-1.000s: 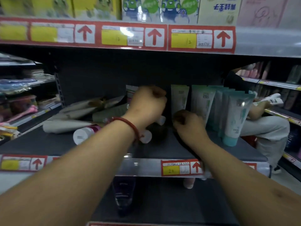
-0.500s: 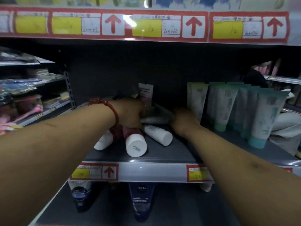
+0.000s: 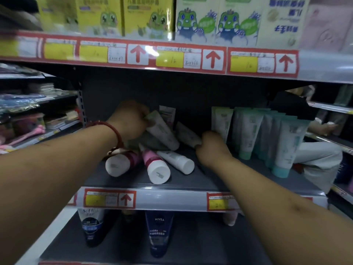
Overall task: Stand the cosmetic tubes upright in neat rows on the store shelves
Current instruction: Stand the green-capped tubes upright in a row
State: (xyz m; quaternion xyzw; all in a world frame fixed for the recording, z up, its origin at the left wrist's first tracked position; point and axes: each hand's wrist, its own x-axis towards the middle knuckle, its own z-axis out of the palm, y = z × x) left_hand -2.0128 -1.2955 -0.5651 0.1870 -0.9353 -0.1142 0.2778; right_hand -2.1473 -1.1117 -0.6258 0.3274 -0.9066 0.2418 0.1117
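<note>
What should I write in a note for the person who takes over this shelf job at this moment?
Left grip: holds a tilted pale tube above the pile.
Right grip: holds the low end of another leaning tube.
Done: green tubes stand in rows on the right of the middle shelf.
Left: three flat tubes lie at the front, caps outward; more lie behind them. Stand all upright beside the green rows.

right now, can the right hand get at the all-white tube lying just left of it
Probably yes: the all-white tube lies bare beside the right hand, nothing between them, though that hand grips another tube.
</note>
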